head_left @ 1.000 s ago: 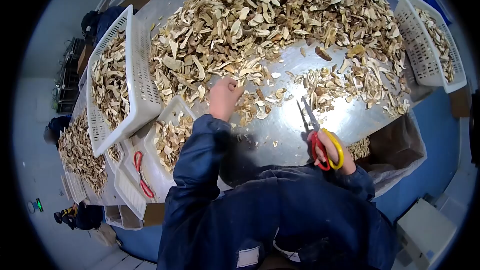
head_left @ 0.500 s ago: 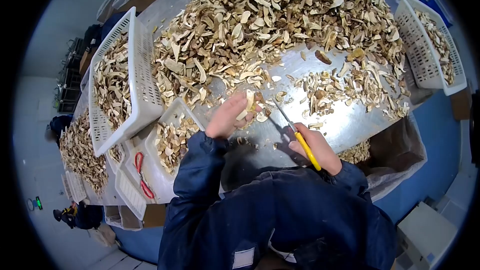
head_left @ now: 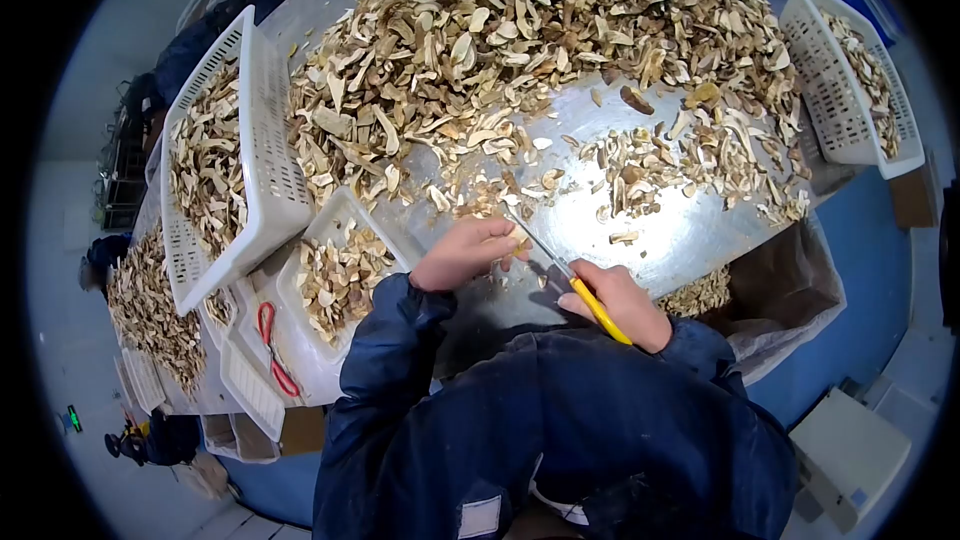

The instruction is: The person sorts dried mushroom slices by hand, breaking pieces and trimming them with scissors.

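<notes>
My left hand (head_left: 466, 254) is closed in a pinch around a pale dried mushroom slice (head_left: 521, 241), partly hidden by the fingers. Yellow-handled scissors (head_left: 601, 317) are gripped in my right hand (head_left: 628, 306), with the narrow metal blades pointing up and left. The blade tips reach right beside the slice at my left fingertips; whether they touch it, I cannot tell. Just beyond my hands, loose mushroom slices (head_left: 630, 175) lie scattered on the shiny metal table (head_left: 575, 210). A large heap of dried mushroom slices (head_left: 560, 30) covers the far side.
Left of my hands stand a small white tray (head_left: 385, 232) of mushroom pieces and a tall white basket (head_left: 275, 155). Red-handled scissors (head_left: 268, 335) lie nearby. At the right are another basket (head_left: 825, 90) and a lined box (head_left: 795, 285) below the table edge. Another person (head_left: 165, 438) is at far left.
My left hand has shifted down and right, and its slice is now at the scissor tips. The scissors have moved slightly left and down. The whole view has shifted a little.
</notes>
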Available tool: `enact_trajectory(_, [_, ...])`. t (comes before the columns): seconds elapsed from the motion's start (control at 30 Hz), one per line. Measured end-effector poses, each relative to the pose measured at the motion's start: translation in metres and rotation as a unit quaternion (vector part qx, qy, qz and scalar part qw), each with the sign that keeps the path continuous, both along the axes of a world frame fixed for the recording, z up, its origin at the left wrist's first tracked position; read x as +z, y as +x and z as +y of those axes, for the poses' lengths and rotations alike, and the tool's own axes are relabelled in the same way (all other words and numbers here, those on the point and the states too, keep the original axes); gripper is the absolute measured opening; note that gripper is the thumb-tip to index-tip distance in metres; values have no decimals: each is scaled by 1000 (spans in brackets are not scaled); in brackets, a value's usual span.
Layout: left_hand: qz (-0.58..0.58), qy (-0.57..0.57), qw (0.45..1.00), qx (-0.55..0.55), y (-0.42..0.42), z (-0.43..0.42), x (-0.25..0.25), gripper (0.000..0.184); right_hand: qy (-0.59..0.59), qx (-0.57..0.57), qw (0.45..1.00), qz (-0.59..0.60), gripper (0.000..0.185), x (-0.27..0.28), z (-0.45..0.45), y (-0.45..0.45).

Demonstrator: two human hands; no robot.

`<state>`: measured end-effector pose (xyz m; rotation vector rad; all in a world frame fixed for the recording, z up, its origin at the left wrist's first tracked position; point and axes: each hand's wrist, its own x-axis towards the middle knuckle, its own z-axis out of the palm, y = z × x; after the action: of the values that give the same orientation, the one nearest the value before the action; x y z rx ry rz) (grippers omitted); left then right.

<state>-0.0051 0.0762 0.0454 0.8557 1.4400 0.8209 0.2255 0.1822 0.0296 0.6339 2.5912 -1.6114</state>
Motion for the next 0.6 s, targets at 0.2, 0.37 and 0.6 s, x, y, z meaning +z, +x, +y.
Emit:
enact_trajectory(0.2, [-264, 34, 960, 86, -6, -18, -20, 32, 13, -36, 999, 28, 50, 4, 9, 2])
enact_trajectory(0.37, [-381, 2, 915, 133, 3, -21, -22, 27, 56, -1, 997, 55, 65, 9, 13, 2])
enact_trajectory(0.6, [-474, -6, 879, 48, 7, -27, -54, 34, 77, 40, 995, 49, 52, 8, 8, -3])
